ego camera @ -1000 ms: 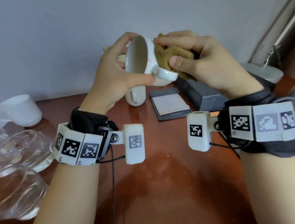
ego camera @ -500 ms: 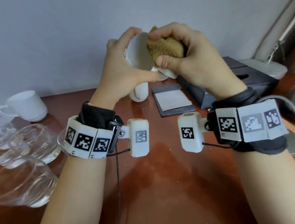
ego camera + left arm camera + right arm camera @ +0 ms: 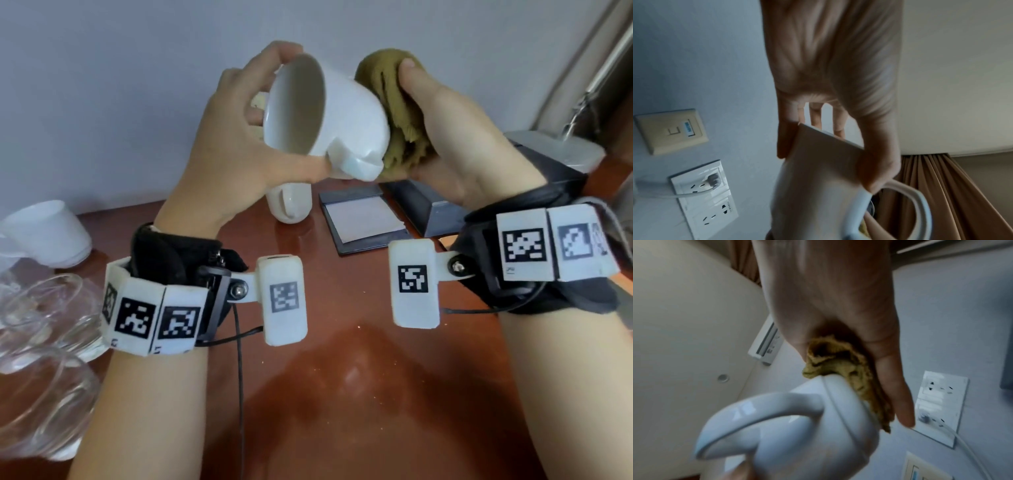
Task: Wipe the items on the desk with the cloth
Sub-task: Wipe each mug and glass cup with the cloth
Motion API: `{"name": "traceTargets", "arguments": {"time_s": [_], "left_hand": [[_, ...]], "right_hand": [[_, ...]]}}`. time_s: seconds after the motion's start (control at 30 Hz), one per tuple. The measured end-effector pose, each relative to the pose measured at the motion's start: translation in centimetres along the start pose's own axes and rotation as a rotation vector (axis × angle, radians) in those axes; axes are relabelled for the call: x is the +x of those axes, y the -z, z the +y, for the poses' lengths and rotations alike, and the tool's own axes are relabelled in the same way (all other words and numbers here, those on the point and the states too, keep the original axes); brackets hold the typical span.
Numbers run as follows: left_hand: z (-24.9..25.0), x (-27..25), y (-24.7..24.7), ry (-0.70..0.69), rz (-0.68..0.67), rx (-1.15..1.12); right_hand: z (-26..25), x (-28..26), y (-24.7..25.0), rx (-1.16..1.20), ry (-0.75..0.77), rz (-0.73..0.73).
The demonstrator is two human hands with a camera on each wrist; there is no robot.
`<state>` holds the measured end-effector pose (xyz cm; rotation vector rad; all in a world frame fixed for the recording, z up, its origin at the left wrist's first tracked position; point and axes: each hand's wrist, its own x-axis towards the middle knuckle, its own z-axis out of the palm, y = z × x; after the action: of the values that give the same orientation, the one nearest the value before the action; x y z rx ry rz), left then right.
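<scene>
A white mug (image 3: 346, 113) is held up above the desk, tipped on its side with its mouth toward me and its handle pointing down. My left hand (image 3: 246, 137) grips it at the rim, thumb under the handle side and fingers over the top. My right hand (image 3: 442, 130) clutches a bunched olive-brown cloth (image 3: 397, 109) and presses it against the mug's base. In the left wrist view the mug (image 3: 818, 186) fills the lower middle under my fingers (image 3: 816, 116). The right wrist view shows the cloth (image 3: 851, 373) squeezed between my palm and the mug's bottom (image 3: 818, 426).
On the red-brown desk (image 3: 359, 394) a second white mug (image 3: 291, 202) stands behind my hands, beside a dark notepad holder (image 3: 363, 219) and a dark box (image 3: 428, 205). Another white mug (image 3: 44, 233) and clear glass bowls (image 3: 41, 342) sit at the left. A lamp base (image 3: 561, 150) is at far right.
The cloth has come out of the mug's mouth and gone round to its base. The mug has turned so its opening faces me, and my right hand has rotated palm-up.
</scene>
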<state>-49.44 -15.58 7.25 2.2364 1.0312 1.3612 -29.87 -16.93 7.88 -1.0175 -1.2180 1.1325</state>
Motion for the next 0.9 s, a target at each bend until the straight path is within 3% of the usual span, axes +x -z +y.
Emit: {"name": "traceTargets", "arguments": {"time_s": [0.13,0.23,0.5,0.63,0.9], "left_hand": [[-0.5,0.0,-0.1,-0.012,0.011,-0.079],[-1.0,0.0,-0.4,0.008,-0.017,-0.151],[-1.8,0.6,-0.9,0.123,-0.226,-0.467],[-0.9,0.7,-1.0,0.177,-0.153,-0.565],[-0.3,0.1,0.5,0.164,-0.073,-0.417]], "right_hand": [[0.0,-0.2,0.1,0.148,-0.043,-0.047],[0.1,0.2,-0.1,0.190,-0.011,0.023],[1.0,0.5,-0.9,0.133,0.138,0.066],[1.3,0.6,-0.9,0.147,0.191,0.068],[1.7,0.5,-1.4,0.121,0.345,0.040]]}}
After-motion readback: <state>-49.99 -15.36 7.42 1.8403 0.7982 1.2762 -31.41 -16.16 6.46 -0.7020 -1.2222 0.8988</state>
